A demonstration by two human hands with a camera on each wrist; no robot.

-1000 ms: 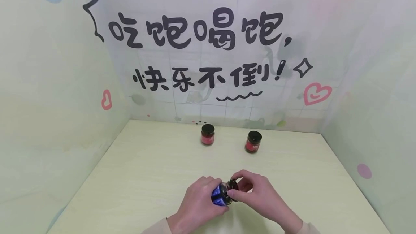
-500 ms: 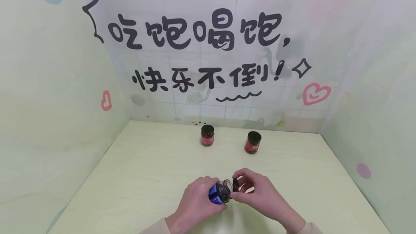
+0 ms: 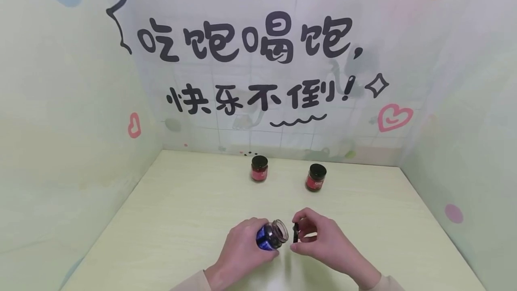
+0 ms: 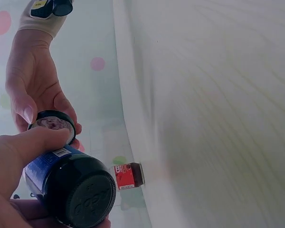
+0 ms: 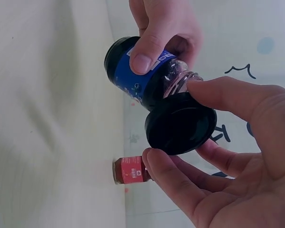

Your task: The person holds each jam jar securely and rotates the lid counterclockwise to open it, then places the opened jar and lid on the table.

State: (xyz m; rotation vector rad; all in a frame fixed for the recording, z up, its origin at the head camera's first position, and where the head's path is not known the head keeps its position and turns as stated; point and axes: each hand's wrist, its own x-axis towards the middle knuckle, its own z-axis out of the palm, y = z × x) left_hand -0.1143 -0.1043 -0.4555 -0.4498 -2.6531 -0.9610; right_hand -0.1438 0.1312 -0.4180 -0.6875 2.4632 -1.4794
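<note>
My left hand [image 3: 242, 248] grips a glass jam jar [image 3: 268, 237] with a blue label and dark contents. The jar is tilted, its uncovered threaded mouth facing right. Just beside that mouth, my right hand [image 3: 323, 241] pinches a black round lid [image 3: 296, 232] by its rim, thumb on one side and fingers on the other. In the right wrist view the lid [image 5: 180, 124] shows its outer face, apart from the blue-labelled jar [image 5: 140, 76] or nearly so. From the left wrist view, the jar's dark base [image 4: 90, 199] is toward the camera and the lid's inner face [image 4: 52, 123] is stained.
Two closed jars with red labels and black lids stand farther back, one left [image 3: 259, 169] and one right [image 3: 316, 178]. The pale wooden table [image 3: 181, 205] is bounded by printed walls [image 3: 226, 138] at the back and both sides.
The lid has come off the blue-labelled jar. My right hand has drawn it slightly right, and the jar has shifted a little left with its mouth now exposed.
</note>
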